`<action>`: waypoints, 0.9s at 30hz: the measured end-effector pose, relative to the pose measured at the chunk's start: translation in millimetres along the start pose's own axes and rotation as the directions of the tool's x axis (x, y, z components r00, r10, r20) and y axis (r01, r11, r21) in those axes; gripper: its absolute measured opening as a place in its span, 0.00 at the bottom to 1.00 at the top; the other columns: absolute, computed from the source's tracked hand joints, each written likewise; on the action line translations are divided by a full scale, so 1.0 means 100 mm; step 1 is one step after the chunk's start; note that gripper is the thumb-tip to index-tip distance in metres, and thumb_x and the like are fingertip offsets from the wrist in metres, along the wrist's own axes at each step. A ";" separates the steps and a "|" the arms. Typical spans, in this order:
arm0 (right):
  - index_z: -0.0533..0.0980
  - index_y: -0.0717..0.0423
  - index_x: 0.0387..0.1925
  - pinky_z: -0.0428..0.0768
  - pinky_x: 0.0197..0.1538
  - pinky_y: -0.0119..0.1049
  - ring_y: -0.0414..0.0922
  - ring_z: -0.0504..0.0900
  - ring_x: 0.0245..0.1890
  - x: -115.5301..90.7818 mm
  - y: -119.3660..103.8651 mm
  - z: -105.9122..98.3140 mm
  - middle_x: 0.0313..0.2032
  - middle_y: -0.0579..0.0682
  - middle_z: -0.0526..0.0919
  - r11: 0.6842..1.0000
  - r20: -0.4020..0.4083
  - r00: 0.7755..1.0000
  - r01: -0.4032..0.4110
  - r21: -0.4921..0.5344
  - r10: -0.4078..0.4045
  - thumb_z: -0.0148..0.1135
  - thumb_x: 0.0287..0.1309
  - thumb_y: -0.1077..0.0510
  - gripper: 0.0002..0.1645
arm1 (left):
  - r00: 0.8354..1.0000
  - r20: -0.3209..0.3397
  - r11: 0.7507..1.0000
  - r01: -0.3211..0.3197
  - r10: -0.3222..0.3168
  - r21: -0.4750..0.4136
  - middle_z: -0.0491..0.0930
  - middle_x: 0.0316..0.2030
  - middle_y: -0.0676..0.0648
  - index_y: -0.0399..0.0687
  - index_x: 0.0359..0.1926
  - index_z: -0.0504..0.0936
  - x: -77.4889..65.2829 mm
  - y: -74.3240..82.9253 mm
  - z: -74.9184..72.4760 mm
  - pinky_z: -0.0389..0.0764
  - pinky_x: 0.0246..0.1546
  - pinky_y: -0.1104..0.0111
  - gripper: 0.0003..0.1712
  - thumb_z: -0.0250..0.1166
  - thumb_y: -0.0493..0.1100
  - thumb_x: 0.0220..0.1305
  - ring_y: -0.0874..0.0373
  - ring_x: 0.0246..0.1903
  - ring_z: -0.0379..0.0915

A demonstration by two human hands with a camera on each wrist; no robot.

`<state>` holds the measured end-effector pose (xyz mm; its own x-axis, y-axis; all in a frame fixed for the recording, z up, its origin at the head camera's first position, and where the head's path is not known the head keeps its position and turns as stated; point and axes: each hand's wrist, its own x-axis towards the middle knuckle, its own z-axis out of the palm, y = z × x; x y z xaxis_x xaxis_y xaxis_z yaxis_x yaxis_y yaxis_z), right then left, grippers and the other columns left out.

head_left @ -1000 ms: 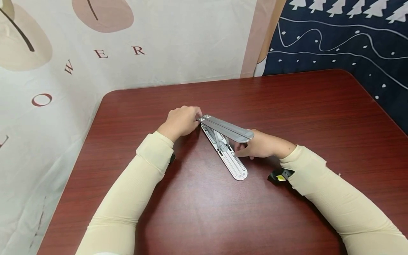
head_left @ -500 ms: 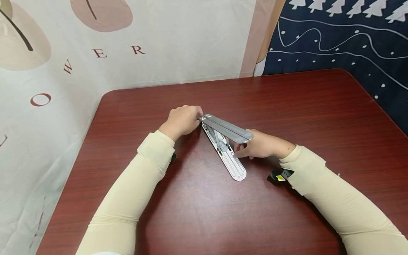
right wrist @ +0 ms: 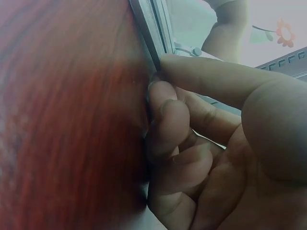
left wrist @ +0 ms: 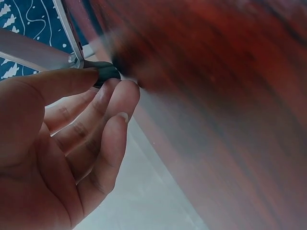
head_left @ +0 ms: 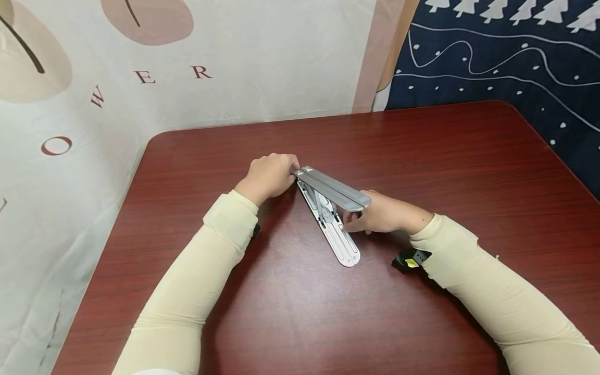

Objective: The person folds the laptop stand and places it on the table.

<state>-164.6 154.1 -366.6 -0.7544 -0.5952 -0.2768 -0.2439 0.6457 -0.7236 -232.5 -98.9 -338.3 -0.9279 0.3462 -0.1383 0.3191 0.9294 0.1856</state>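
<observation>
A silver folding laptop stand [head_left: 334, 189] sits at the middle of the table, partly unfolded. Its slim base [head_left: 339, 239] lies on the wood, and the upper arms slope up toward the near right from the hinged far end, with struts between. My left hand [head_left: 268, 177] pinches the far end; in the left wrist view, thumb and fingertips hold a dark end piece [left wrist: 109, 73]. From the right, my right hand [head_left: 389, 212] reaches under the raised arms. Its thumb and fingers pinch the edge of the base [right wrist: 152, 28], as the right wrist view shows.
The dark red wooden table [head_left: 281, 312] reaches back to a pale printed cloth [head_left: 281, 62] and a navy cloth [head_left: 492, 57] with white trees. A black wrist camera [head_left: 410, 259] hangs under the right sleeve.
The stand has turned very slightly: its far end and my left hand edge right, while its near end shifts a little left. Both hands keep their hold.
</observation>
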 end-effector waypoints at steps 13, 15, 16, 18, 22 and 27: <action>0.82 0.55 0.29 0.79 0.24 0.35 0.39 0.76 0.14 0.00 -0.02 -0.01 0.22 0.46 0.83 1.000 0.008 1.000 0.023 0.002 -0.023 0.72 0.54 0.59 0.05 | 1.000 0.012 1.000 0.009 -0.009 0.001 0.85 0.50 0.49 0.60 0.54 0.81 -0.02 0.00 -0.04 0.79 0.45 0.47 0.16 0.59 0.44 0.67 0.44 0.50 0.81; 0.82 0.55 0.28 0.79 0.23 0.36 0.39 0.76 0.14 0.00 -0.02 -0.02 0.21 0.46 0.83 1.000 0.012 1.000 0.028 -0.004 -0.028 0.72 0.54 0.59 0.05 | 1.000 0.012 1.000 0.011 -0.011 -0.005 0.85 0.49 0.49 0.60 0.55 0.80 -0.04 -0.01 -0.05 0.79 0.45 0.48 0.16 0.60 0.46 0.68 0.45 0.50 0.81; 0.82 0.54 0.28 0.79 0.23 0.36 0.40 0.77 0.13 0.00 -0.02 -0.02 0.21 0.46 0.83 1.000 0.013 1.000 0.027 -0.007 -0.027 0.72 0.54 0.59 0.05 | 1.000 0.011 1.000 0.013 -0.013 -0.009 0.85 0.48 0.50 0.61 0.56 0.79 -0.05 -0.01 -0.05 0.78 0.45 0.48 0.16 0.60 0.47 0.68 0.45 0.49 0.81; 0.82 0.54 0.27 0.79 0.23 0.36 0.40 0.77 0.13 0.01 -0.03 -0.02 0.20 0.45 0.82 0.999 0.013 0.999 0.035 -0.013 -0.035 0.72 0.53 0.59 0.05 | 1.000 0.007 1.000 0.017 -0.017 -0.018 0.85 0.46 0.50 0.61 0.56 0.79 -0.08 -0.02 -0.06 0.78 0.45 0.48 0.16 0.61 0.49 0.69 0.46 0.48 0.81; 0.82 0.52 0.27 0.78 0.23 0.36 0.41 0.77 0.12 0.00 -0.03 -0.02 0.18 0.45 0.81 0.999 0.015 0.999 0.045 -0.027 -0.045 0.72 0.53 0.58 0.05 | 1.000 -0.007 0.998 0.026 -0.027 -0.051 0.85 0.41 0.54 0.61 0.54 0.80 -0.16 -0.03 -0.06 0.78 0.43 0.51 0.14 0.62 0.49 0.69 0.50 0.44 0.81; 0.82 0.52 0.27 0.77 0.24 0.35 0.41 0.77 0.12 0.00 -0.01 -0.02 0.17 0.46 0.81 0.999 0.015 0.999 0.049 -0.017 -0.048 0.72 0.54 0.57 0.05 | 0.998 -0.050 0.994 0.025 -0.031 -0.111 0.86 0.38 0.59 0.62 0.50 0.81 -0.31 0.01 -0.03 0.78 0.40 0.54 0.11 0.62 0.51 0.69 0.54 0.38 0.82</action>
<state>-165.0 154.5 -364.4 -0.7324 -0.6329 -0.2511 -0.2905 0.6240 -0.7255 -204.1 -108.7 -330.9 -0.9457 0.3108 -0.0954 0.2726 0.9178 0.2886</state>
